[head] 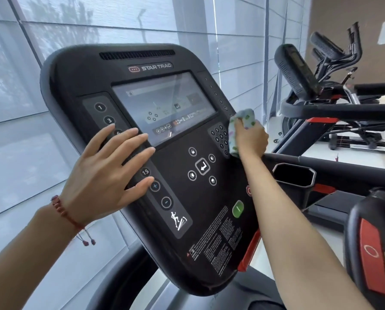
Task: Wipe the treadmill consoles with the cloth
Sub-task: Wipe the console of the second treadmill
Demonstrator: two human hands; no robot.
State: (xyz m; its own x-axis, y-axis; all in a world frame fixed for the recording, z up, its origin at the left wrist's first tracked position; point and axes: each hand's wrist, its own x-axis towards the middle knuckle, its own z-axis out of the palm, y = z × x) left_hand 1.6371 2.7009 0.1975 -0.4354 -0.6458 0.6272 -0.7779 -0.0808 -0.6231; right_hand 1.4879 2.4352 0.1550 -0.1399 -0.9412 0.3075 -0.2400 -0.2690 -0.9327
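Your right hand (251, 138) is bunched around the cloth (243, 121), pressing it against the right edge of the console (187, 198) beside the number keypad (219, 136). Your left hand (106, 173) lies flat, fingers straight and spread, over the left button strip (160, 193), holding nothing. Which areas are already wiped can't be told; the neighbouring console (296, 70) probably remains for later.
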